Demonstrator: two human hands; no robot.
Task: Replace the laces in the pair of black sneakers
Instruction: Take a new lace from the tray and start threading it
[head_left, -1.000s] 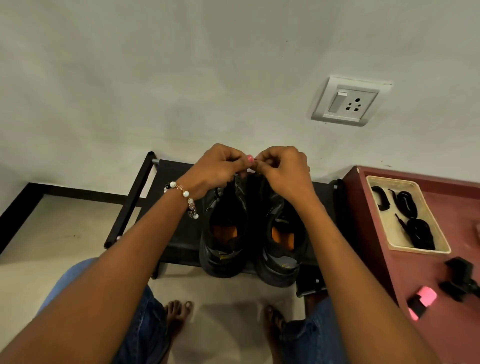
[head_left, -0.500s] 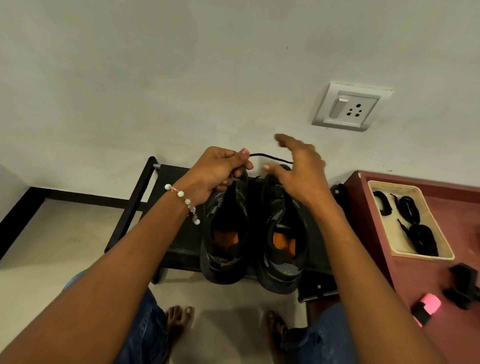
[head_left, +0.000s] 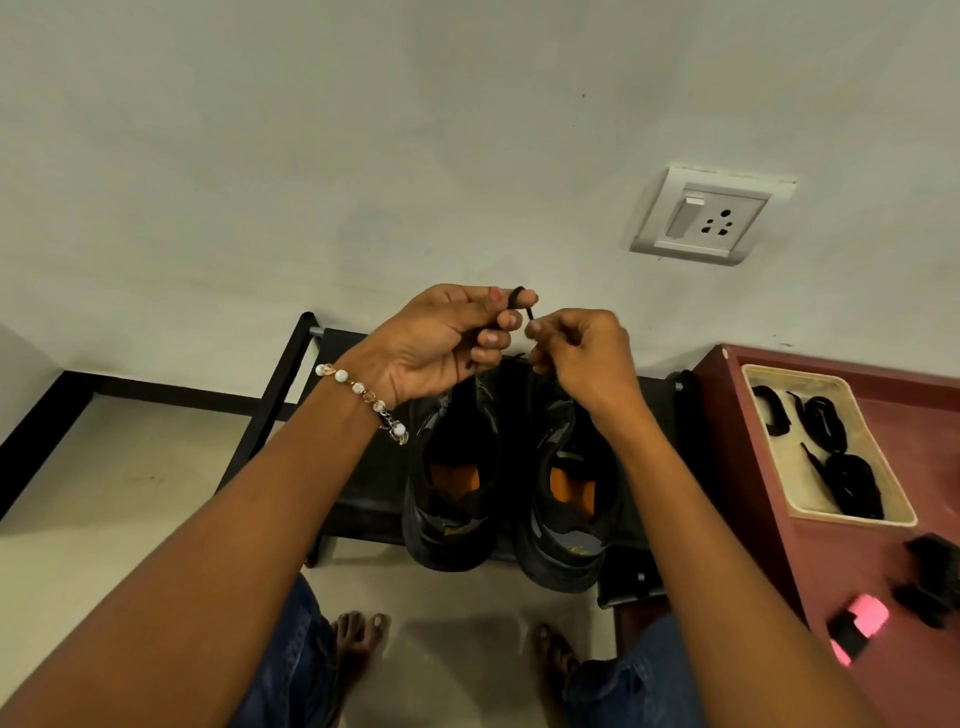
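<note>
The left hand (head_left: 441, 340) is curled up and has a black lace (head_left: 521, 301) looped around one fingertip. I think it winds the lace like this to keep it neat and small. The right hand (head_left: 576, 358) is curled too, and it pinches the loose end of the same lace, just beside the left fingers, so the end does not flop away. Both hands are up in the air over the two black sneakers (head_left: 511, 483). The sneakers stand side by side on a low black rack (head_left: 363, 467) by the wall, heels toward the person, so the holes are easy to reach. To the right, a tray (head_left: 810, 514) sits on a red table (head_left: 909, 571). More black laces (head_left: 841, 467) lie in the tray, close by and ready to grab. I cannot tell if those are the new ones.
</note>
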